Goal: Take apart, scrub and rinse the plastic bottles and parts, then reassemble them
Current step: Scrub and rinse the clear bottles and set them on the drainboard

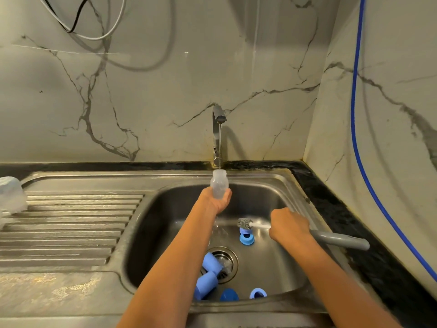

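Gripping a clear plastic bottle (219, 185) upright under the running steel tap (218, 136), left hand (216, 200) extends over the sink (272, 197); right hand (289, 224) clasps a grey bottle brush (246, 224), held level.

Blue caps (207, 275) crowd the drain (230, 256); basin (165, 223) left side open.

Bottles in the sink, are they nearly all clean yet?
Not nearly. Taking apart looks done: blue caps and blue rings lie loose in the sink. Now the left hand holds a clear bottle under the running tap, and the right hand grips the bottle brush. A clear plastic piece on the draining board may be finished. The caps and rings probably need washing, and nothing is put back together.
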